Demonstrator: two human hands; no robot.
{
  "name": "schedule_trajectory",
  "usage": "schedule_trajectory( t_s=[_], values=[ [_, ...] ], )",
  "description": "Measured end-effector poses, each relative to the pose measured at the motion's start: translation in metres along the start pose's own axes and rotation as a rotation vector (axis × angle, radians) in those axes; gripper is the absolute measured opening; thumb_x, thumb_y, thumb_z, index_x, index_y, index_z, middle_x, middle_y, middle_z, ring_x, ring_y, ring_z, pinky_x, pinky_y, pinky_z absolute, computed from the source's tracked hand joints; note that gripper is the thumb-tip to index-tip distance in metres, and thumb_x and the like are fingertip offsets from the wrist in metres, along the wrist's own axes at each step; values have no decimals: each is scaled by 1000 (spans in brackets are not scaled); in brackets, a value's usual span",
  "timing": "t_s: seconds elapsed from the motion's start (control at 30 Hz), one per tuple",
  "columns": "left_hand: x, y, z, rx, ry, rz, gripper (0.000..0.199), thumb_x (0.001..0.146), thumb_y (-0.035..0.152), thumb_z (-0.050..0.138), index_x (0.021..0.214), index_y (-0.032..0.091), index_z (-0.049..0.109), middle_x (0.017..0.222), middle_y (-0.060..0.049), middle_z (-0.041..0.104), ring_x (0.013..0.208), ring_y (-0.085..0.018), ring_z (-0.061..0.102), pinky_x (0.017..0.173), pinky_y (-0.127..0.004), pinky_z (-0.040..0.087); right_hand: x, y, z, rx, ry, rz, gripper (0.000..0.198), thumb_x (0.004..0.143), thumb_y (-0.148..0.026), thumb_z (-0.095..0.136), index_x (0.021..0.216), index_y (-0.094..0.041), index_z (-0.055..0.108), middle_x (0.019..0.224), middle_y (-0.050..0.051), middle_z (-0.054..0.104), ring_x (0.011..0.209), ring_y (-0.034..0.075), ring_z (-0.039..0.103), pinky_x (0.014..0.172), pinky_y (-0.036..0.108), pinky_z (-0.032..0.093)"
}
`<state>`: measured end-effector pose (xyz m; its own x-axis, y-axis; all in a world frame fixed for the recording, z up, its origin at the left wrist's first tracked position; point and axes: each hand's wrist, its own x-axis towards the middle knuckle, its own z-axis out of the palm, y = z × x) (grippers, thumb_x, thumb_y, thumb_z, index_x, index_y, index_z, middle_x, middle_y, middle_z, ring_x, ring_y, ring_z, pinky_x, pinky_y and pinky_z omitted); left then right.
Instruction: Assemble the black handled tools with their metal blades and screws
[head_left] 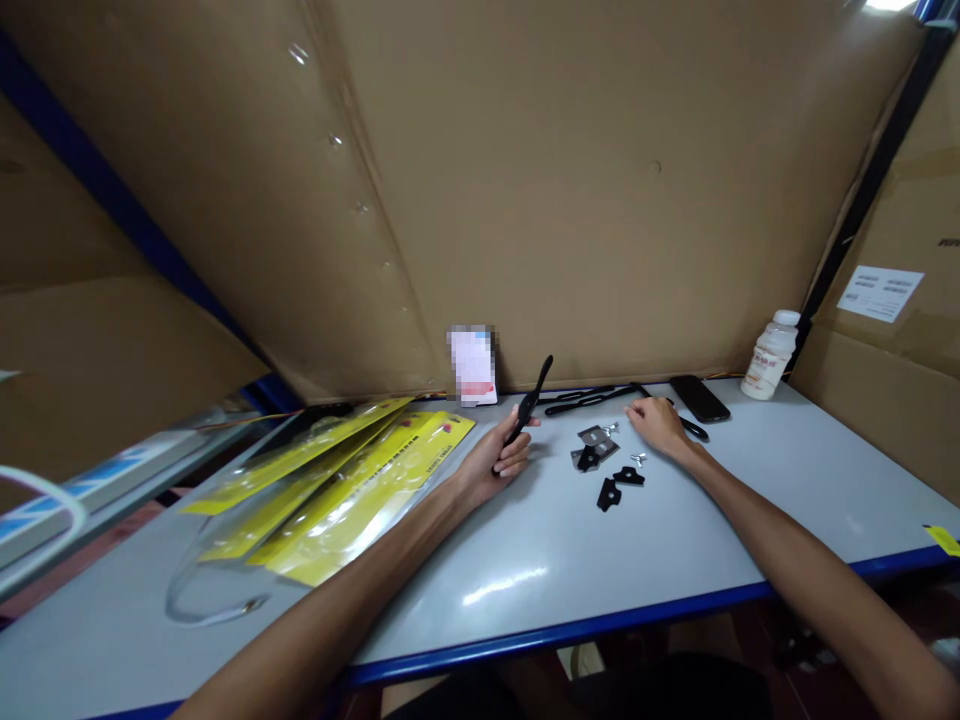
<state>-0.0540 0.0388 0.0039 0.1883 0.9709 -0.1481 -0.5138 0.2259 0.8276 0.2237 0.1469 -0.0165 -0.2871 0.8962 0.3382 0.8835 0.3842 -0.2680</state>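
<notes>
My left hand (498,452) is closed round a slim black handle (532,396), which tilts up above the table with its narrow end pointing away. My right hand (660,424) rests low over the table with curled fingers, and what is in its fingertips, if anything, is too small to make out. Beside it lie metal plates (598,436), a silver wing screw (638,460) and black notched pieces (628,476) with holes. More black handles (581,403) lie behind, and one of them runs partly behind my right hand.
Yellow cards in clear plastic packaging (360,490) cover the table's left part. A phone (700,398) and white bottle (769,355) stand or lie at the back right. A blurred-out upright card or screen (473,365) leans on the cardboard wall (525,200). A blue edge (570,632) borders the table.
</notes>
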Motion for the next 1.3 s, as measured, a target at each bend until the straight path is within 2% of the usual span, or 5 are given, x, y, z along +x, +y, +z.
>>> schedule_trajectory(
  t_s=[0.57,0.87,0.97,1.13,1.3],
  values=[
    [-4,-5,9,141,-29,88,40,81,33,75,77,22,38,52,12,46,29,-1,26,26,-10,20,-1,-1,-1,29,0,-6,33,96,-36,52,77,-19,74,75,8,72,67,19,58,59,29,24],
    [-6,-15,17,311,50,114,28,83,39,70,90,18,53,49,11,45,28,-3,24,27,-14,19,-2,-13,-18,121,-10,-55,26,95,-34,54,83,-20,73,73,3,69,67,17,56,60,26,28],
    [-6,-15,17,333,63,101,30,86,39,66,99,13,59,49,10,46,28,-3,25,28,-16,20,-8,-27,-25,190,-84,-163,14,88,-26,62,94,-22,75,78,1,69,71,15,58,63,24,32],
    [-5,-16,18,382,56,105,29,85,41,65,94,14,59,49,9,47,29,-3,27,29,-17,22,-24,-50,-26,248,-327,-514,44,82,-15,62,122,-29,69,107,5,64,88,18,59,71,25,38],
    [-6,-18,20,429,28,126,29,84,43,66,89,16,57,52,7,51,32,-4,33,32,-17,25,-27,-56,-28,238,-406,-509,27,82,-19,65,107,-27,72,104,4,61,87,19,57,69,26,36]
  ],
)
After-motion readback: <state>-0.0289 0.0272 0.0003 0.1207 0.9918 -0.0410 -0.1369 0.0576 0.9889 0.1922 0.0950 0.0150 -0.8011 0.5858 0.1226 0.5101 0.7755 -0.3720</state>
